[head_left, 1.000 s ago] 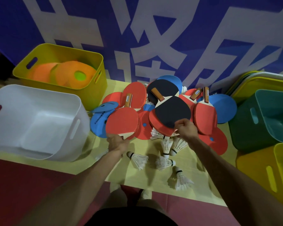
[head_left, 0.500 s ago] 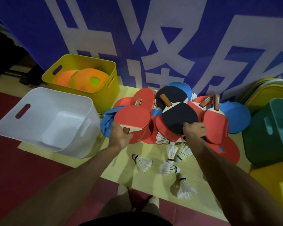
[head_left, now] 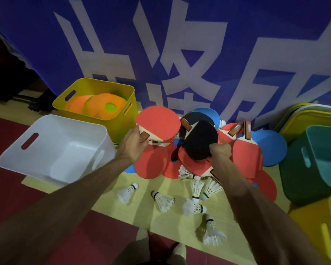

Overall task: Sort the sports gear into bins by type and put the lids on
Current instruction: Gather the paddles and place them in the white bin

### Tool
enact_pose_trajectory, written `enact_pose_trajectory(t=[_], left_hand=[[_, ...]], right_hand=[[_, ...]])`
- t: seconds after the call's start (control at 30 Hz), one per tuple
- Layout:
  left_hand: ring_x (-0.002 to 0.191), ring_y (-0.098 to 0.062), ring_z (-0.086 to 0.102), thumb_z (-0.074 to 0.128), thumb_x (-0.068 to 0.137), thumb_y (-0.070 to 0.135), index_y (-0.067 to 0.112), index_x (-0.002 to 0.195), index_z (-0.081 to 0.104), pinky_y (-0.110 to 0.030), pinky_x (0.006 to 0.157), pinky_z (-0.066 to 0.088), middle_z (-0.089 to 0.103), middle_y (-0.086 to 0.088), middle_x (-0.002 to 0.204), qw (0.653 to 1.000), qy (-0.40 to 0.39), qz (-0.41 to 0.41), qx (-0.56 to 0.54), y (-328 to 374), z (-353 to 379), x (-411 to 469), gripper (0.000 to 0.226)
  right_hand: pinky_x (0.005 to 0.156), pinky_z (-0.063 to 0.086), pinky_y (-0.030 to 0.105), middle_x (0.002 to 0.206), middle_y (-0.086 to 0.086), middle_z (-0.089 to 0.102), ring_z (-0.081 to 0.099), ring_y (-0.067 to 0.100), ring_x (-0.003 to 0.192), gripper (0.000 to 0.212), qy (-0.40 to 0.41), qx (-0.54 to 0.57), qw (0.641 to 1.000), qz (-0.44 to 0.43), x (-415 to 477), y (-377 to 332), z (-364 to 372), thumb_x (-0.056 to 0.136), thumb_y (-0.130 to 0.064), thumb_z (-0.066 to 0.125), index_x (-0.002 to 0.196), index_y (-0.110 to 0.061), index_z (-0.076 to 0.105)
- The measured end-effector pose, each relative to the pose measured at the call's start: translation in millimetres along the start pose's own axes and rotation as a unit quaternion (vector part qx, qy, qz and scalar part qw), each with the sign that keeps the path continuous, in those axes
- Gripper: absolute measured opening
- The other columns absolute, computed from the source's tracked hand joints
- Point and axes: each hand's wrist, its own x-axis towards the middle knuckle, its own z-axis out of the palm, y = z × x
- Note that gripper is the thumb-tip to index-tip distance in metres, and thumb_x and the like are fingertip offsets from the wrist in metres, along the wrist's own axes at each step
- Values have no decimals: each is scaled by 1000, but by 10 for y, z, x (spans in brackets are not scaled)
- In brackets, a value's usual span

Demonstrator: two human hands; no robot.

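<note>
Nearest you, white shuttlecocks (head_left: 163,201) lie scattered on the yellow floor mat (head_left: 145,217), on your side of the paddle pile (head_left: 199,150). Your left hand (head_left: 133,144) grips the handle of a red paddle (head_left: 158,124), raised above the left edge of the pile. Your right hand (head_left: 219,151) is clenched on the edge of a black-faced paddle (head_left: 201,142) at the pile's centre. Left of the pile the white bin (head_left: 52,148) stands empty. Right of the pile sits a teal bin (head_left: 317,161), its contents out of view, with a yellow bin (head_left: 329,226) nearer you beside it. Beyond the white bin, the far yellow bin (head_left: 96,104) holds orange discs (head_left: 101,108). Behind the pile hangs a blue banner (head_left: 161,44) with large white characters; lids (head_left: 302,115) lean at its right.
</note>
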Motion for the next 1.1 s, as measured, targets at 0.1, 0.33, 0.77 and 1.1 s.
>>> enact_pose_trajectory(t=[0.1,0.33,0.77,1.1], left_hand=[[88,-32,61,60,82,16,10,110,50,-44,74,50,61,-15,100,999,34,-7,-15,-15,-142,94,31],[86,-22,50,58,91,22,6,124,44,-35,78,43,48,-12,100,993,118,-9,-6,-258,-631,133,40],[89,-16,54,68,84,22,19,130,45,-28,76,45,48,9,87,980,147,-72,-114,-2082,-1944,-315,51],[86,-25,61,76,74,16,21,96,38,-44,73,48,60,-3,94,994,28,-31,-98,-3184,-2463,-279,44]], right_hand=[[61,45,30,98,12,61,56,27,78,23,13,8,999,-33,-182,-180,35,88,-10,59,107,2,58],[71,60,35,93,5,63,65,20,85,11,-113,173,978,-41,-511,-580,428,91,-4,56,87,-14,56],[63,58,33,102,9,61,63,17,81,7,-220,201,953,-60,-1719,-683,2248,95,-2,51,100,-4,55],[47,52,25,95,3,63,61,11,72,16,-230,99,960,-125,-2281,-611,3162,93,-7,57,107,-15,55]])
